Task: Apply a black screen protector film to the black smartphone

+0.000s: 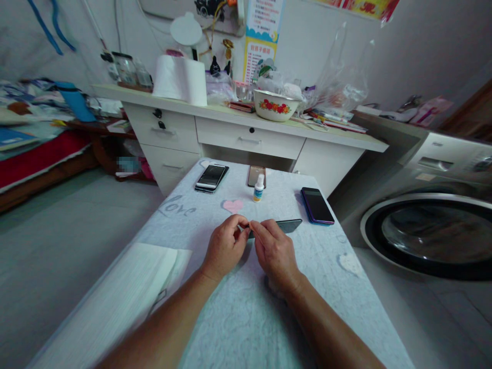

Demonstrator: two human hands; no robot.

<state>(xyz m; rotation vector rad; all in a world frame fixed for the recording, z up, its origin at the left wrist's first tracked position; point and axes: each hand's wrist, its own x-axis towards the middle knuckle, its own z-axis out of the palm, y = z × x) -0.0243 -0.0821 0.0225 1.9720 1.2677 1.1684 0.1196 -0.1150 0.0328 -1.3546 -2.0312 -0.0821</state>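
Note:
Both hands meet over the middle of the cloth-covered table (238,287). My left hand (226,246) is closed in a pinch at the left end of a dark, thin phone (289,225). Against the same end, the fingers of my right hand (274,251) are pinched together, hiding much of the phone. Its right end sticks out past my right knuckles, tilted with a narrow face showing. Just beyond the hands stands a small white spray bottle (259,188) with a blue and yellow label. Whether the fingertips hold anything small besides the phone is hidden.
Stacked phones (211,177) lie at the table's far left, another phone (317,206) at the right. A brown phone case or phone (256,177) lies behind the bottle. White paper (130,287) covers the left edge. Beyond are a cluttered desk (223,114) and a washing machine (434,205).

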